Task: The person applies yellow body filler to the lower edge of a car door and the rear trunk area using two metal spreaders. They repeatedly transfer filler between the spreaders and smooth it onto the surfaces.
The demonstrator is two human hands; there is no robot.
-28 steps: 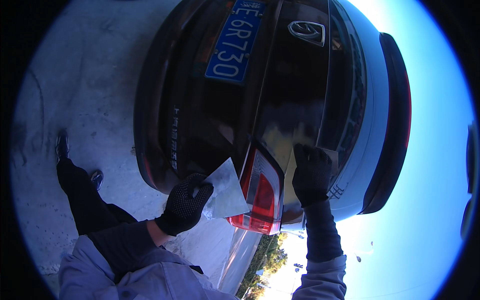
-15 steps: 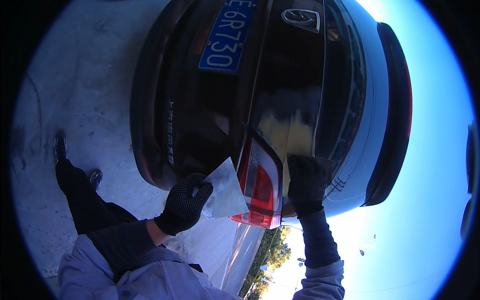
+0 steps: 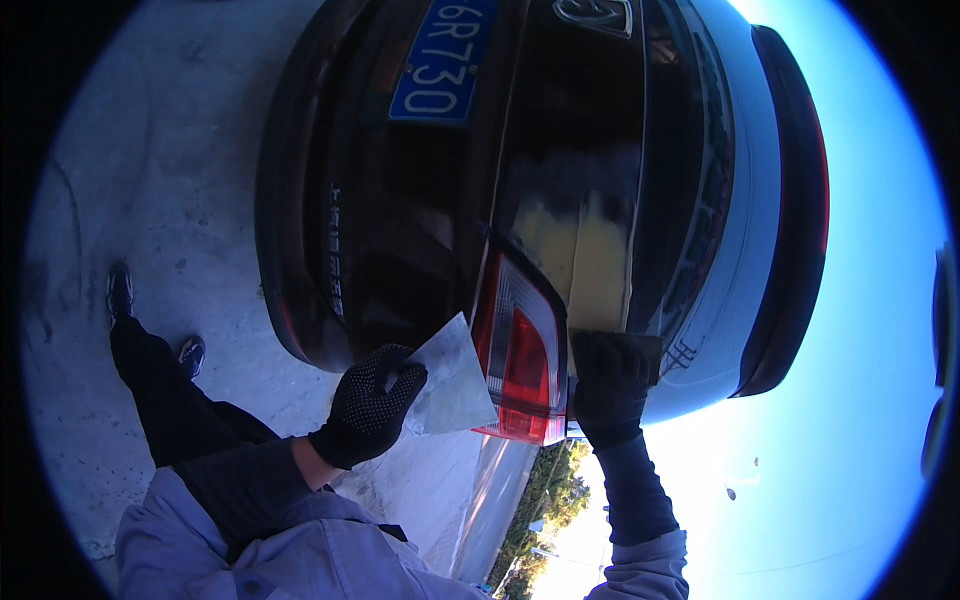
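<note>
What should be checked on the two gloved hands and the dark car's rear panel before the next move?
1. Right black-gloved hand flat on the glossy dark car boot panel: ok.
2. Yellowish patch on the panel above that hand, reachable: ok.
3. Tool under the right palm: cannot tell, hidden.
4. Left black dotted glove gripping the flat grey sheet: ok.
5. Sheet clear of the red and white tail lamp: cannot tell, edges overlap in view.
</note>
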